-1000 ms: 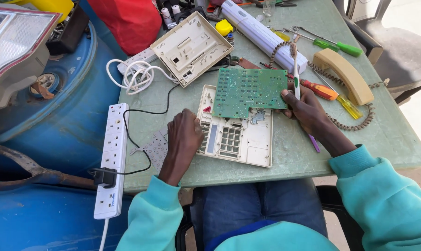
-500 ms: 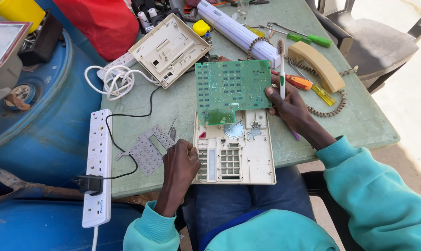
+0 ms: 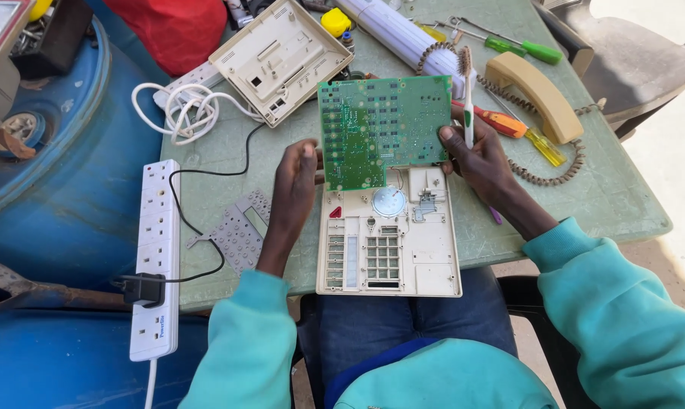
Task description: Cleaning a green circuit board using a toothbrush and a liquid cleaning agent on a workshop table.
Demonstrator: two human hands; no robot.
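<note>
My right hand (image 3: 482, 163) grips the right edge of a green circuit board (image 3: 384, 129), thumb on its face, and the same hand also holds a toothbrush (image 3: 467, 91) upright, bristles at the top. The board is lifted and tilted above the upper part of a cream telephone casing (image 3: 392, 238), which lies face down on the green table (image 3: 630, 204) with its lower end past the table's near edge, over my lap. Thin wires run from the board down to a round speaker (image 3: 389, 201) in the casing. My left hand (image 3: 293, 185) is at the board's lower left corner, fingers loosely curled and touching the board's left edge; I cannot tell whether they pinch it. Just left of that hand lies a grey rubber keypad mat (image 3: 236, 235). Farther left, a white power strip (image 3: 157, 254) carries a black plug. Behind the board sit another cream casing half (image 3: 278, 57), a beige handset (image 3: 535, 95) with coiled cord, and screwdrivers (image 3: 509, 125).
</note>
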